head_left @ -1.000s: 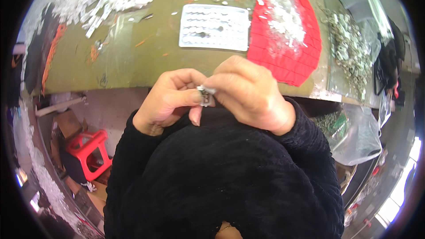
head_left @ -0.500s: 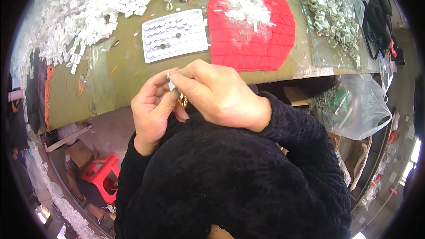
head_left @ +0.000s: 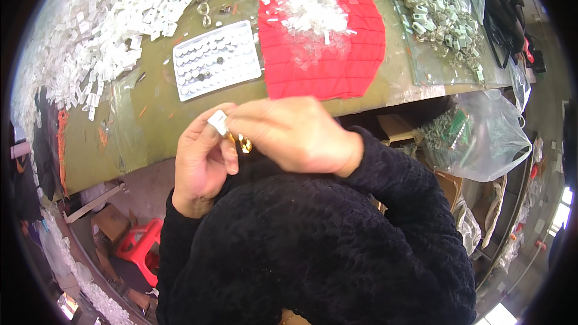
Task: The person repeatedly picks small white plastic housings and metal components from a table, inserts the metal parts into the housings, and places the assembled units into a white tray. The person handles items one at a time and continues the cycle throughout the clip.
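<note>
My left hand point(head_left: 201, 159) and my right hand point(head_left: 292, 135) meet close to my chest, just below the edge of the green table point(head_left: 150, 120). Between their fingertips they pinch a small white piece point(head_left: 218, 122) joined to a gold-coloured metal clasp point(head_left: 244, 143). Both sleeves are black and fuzzy. The right hand covers part of the clasp. On the table beyond the hands lies a white tray point(head_left: 217, 59) with rows of small round pockets, a few holding dark bits.
A red cloth point(head_left: 355, 54) carries a heap of clear small parts. White tags point(head_left: 96, 18) are piled at the left, metal chain pieces point(head_left: 439, 12) at the right. A clear plastic bag point(head_left: 487, 138) hangs right; a red stool point(head_left: 135, 247) stands lower left.
My head has turned, so the table and tray have shifted in view. Both hands stay together on the small piece; the white part now sticks out at the upper left of the fingers.
</note>
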Demonstrator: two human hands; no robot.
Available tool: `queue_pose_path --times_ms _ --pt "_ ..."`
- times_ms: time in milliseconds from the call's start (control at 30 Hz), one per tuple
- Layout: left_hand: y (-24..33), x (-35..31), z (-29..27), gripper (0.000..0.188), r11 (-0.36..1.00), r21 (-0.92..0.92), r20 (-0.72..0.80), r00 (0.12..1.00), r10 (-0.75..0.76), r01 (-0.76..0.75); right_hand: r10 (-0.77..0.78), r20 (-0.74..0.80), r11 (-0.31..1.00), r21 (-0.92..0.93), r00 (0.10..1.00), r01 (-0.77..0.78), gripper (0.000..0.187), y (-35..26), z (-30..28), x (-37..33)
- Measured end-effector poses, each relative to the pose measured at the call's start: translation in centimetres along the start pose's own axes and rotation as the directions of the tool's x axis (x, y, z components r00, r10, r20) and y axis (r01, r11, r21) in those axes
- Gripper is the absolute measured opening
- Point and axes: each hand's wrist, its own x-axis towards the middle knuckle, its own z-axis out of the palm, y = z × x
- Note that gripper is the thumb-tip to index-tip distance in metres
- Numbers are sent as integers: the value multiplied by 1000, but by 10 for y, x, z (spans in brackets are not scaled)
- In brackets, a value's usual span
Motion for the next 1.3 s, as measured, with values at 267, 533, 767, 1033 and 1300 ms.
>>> queue_pose_path --times_ms 267,533,767,1033,1300 --pt "-5 9 -5 36 978 -205 239 971 4 47 395 -308 727 -470 865 -500 9 97 -91 -31" --pt "-11 9 -1 38 979 -195 241 970 -17 66 530 -194 571 -638 825 -517 12 112 -96 -38" --pt "-10 3 -3 40 988 -112 189 979 -80 103 538 -180 679 -486 823 -550 13 116 -107 -34" --pt "-8 -2 -1 39 992 -93 186 980 -66 85 537 -84 621 -634 839 -461 14 129 -110 -32" --pt "-11 0 7 40 993 -40 135 986 -101 107 649 -16 750 185 761 -636 5 46 -84 1"
